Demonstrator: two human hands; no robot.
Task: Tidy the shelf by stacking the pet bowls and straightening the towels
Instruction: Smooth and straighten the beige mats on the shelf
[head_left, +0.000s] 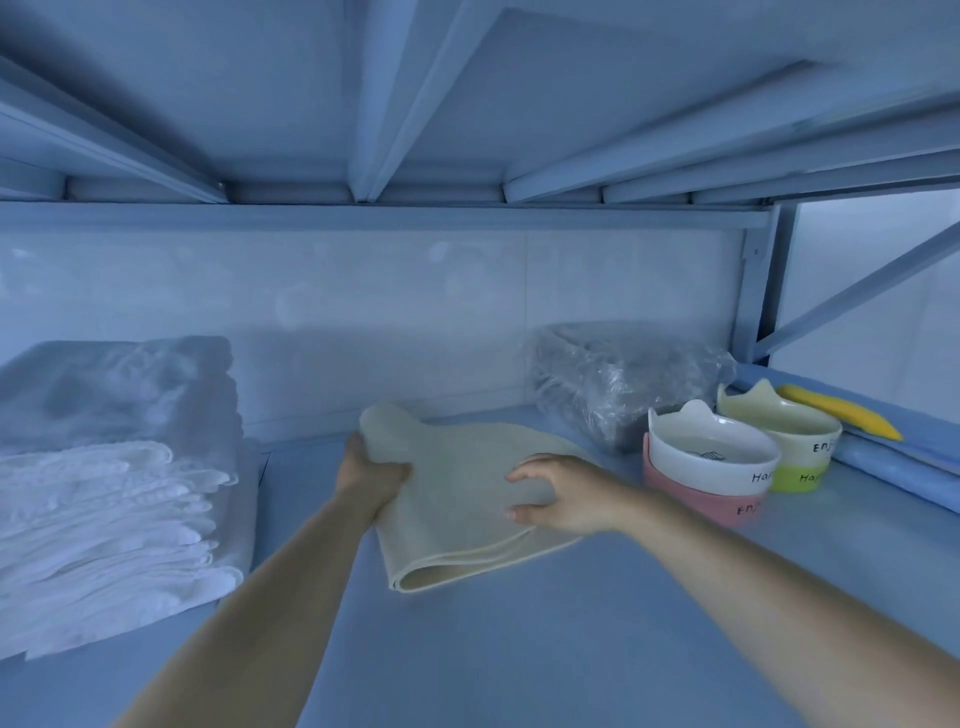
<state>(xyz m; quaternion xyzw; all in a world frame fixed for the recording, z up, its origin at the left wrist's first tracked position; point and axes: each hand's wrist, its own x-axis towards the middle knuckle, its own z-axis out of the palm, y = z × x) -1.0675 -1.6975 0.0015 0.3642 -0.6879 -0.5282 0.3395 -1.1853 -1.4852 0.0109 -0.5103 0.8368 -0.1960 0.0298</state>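
In the middle of the shelf (571, 649), about midway between front and back edges: a cream towel (467, 509), folded flat in several layers, rounded fold facing the front edge. Gripped along its left side by the left hand (371, 475), fingers curled round the cloth, thumb clamped on top, rear left corner raised into a soft hump. Pressed from above by the right hand (561, 493), fingers spread wide and arched, tips and thumb touching the top layer near its right side, pinching nothing. Both forearms bare, reaching in from the front edge and converging on the cloth, the left steeply from the lower left, the right from the lower right corner.

Toward the left edge of the shelf, well apart from the cream towel: a stack of white towels (104, 519), scalloped edges uneven and out of line, bulkier folds at the back.

Toward the right edge, near the right hand but not touching it: a white cat-eared bowl (711, 452) nested in a pink bowl (696, 493); just behind, a cream cat-eared bowl (779, 421) nested in a green bowl (800, 475).

Behind the bowls, toward the back edge: a bundle (618, 374) in clear plastic wrap.

Along the right edge: a yellow object (841, 415), too blurred to name.
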